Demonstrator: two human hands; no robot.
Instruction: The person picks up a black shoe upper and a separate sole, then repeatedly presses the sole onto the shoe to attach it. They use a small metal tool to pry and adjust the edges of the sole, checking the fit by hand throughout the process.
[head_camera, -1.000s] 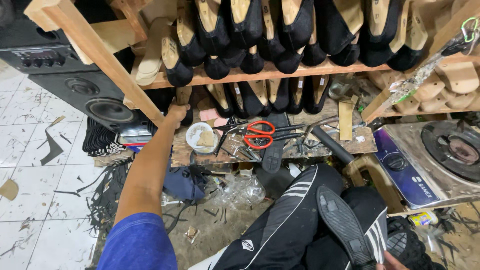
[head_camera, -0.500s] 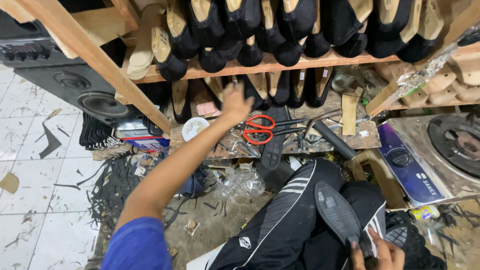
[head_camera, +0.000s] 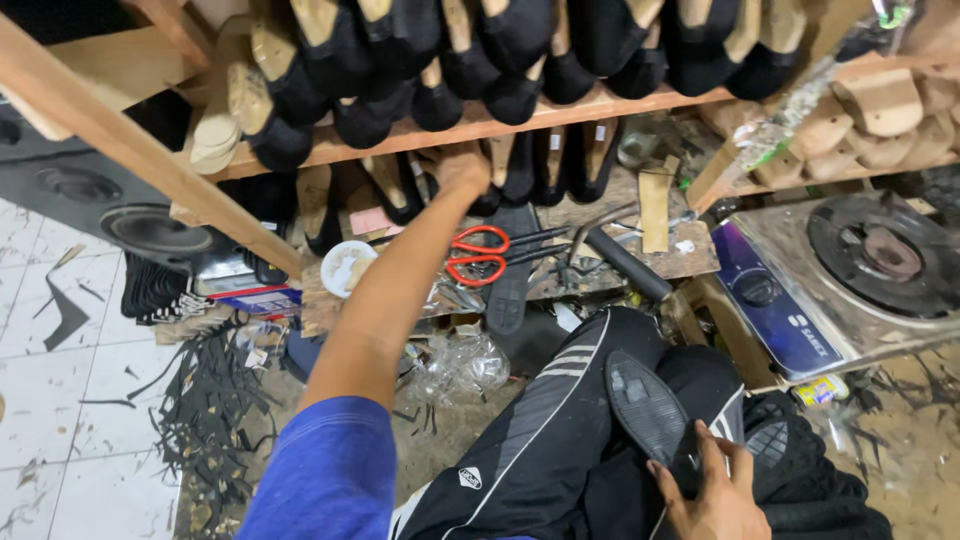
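Under the long wooden shelf (head_camera: 560, 112) packed with black-covered shoe lasts, too many and too overlapped to count, sits the low bench (head_camera: 690, 262). Right of the bench: one stove burner (head_camera: 880, 255) on a purple-fronted unit. Left of it: one dark speaker (head_camera: 75, 190). On the bench: one pair of red-handled scissors (head_camera: 478, 255), one hammer (head_camera: 625, 262), one small white round tub (head_camera: 347, 268). Left hand (head_camera: 462, 172) is stretched up over the bench to the row of lasts (head_camera: 520, 165) standing under the shelf, fingers curled at one; whether it is clamped, cannot tell. Right hand (head_camera: 712, 495), well below the bench on the lap, fingers spread and pressing a black shoe sole (head_camera: 648, 408). Judgement: grip one last by its heel end and pull it straight out so neighbours don't topple; keep the sole pinned flat on the knee. Two hands, one sole.
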